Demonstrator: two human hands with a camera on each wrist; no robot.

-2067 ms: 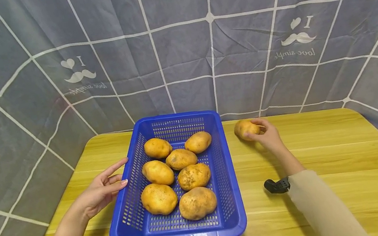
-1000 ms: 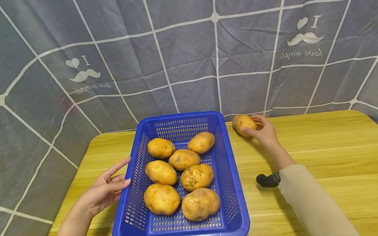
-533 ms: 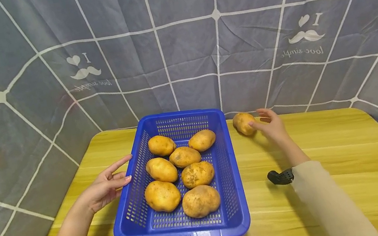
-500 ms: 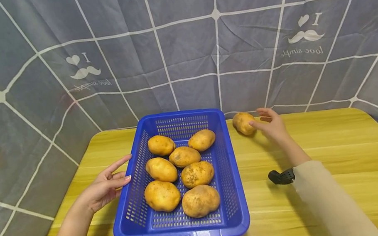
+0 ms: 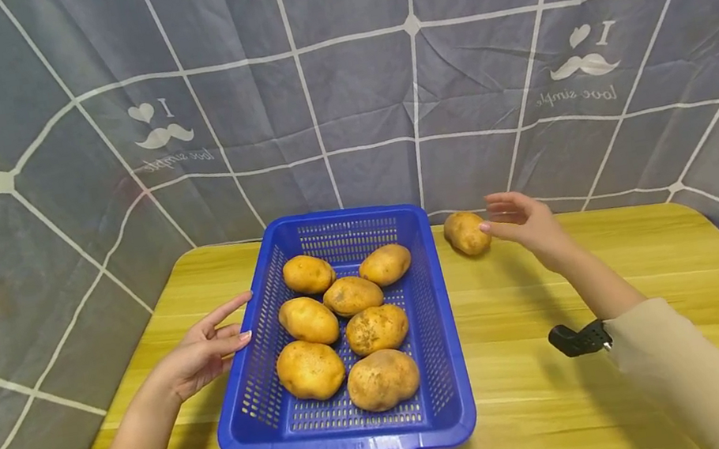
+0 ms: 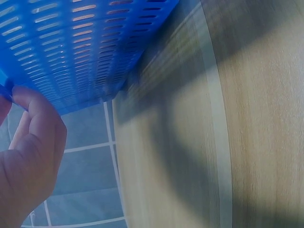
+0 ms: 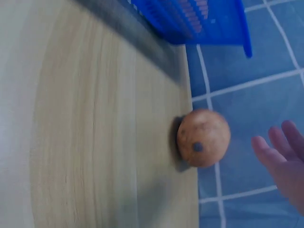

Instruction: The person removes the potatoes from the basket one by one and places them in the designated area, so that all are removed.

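Head view: the right hand hovers, thumb and fingers apart; just to its left, a lone potato rests on the table, a gap between them in the right wrist view. The left hand, fingers apart, touches the basket to its right, where seven potatoes lie.

The room's kind is unclear: gray printed cloth screens a wood-grain table.
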